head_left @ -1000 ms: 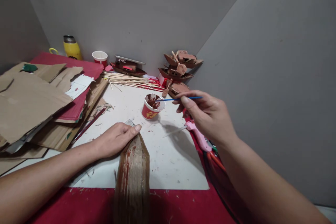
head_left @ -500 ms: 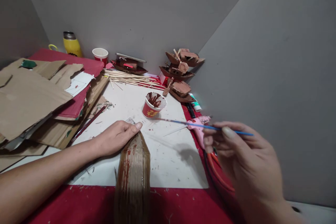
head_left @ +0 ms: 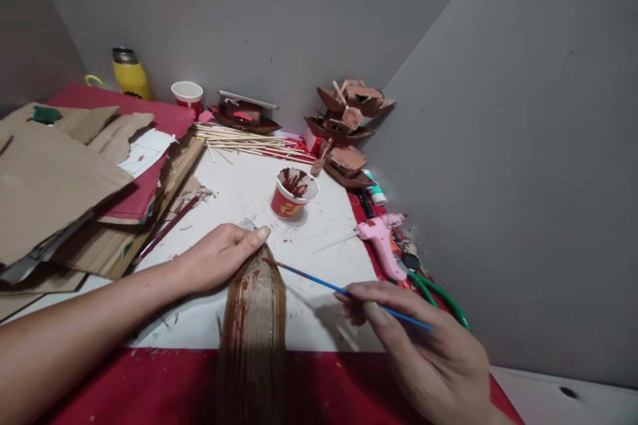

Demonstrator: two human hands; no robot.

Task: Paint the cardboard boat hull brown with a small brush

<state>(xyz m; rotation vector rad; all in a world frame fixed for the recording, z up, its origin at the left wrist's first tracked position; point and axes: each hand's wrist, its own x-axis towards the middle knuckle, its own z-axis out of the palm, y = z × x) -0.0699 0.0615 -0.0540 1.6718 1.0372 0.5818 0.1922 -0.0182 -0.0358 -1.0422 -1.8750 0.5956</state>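
Fingers of my left hand (head_left: 222, 255) close on the pointed far end of a long brown corrugated cardboard piece (head_left: 256, 325), thumb on top. Reddish-brown paint streaks run along its left side. My right hand (head_left: 423, 345) pinches a thin blue paintbrush (head_left: 319, 281). The brush's brown-stained tip is at the cardboard near its point, just right of my left thumb; whether it touches I cannot tell. Beyond my hands a red and white paper cup (head_left: 292, 194) stands upright, smeared inside with brown paint.
Brown model boats (head_left: 349, 123) are stacked at the back right. A pink glue gun (head_left: 381, 239) lies on the right beside green-handled scissors (head_left: 443, 299). Thin wooden sticks (head_left: 254, 145) spread across the back. Cardboard sheets (head_left: 64, 172) pile up on the left, before a yellow bottle (head_left: 130, 76).
My right hand has moved left and down, carrying the brush from beside the cup to the cardboard's pointed end. My left hand keeps its hold.
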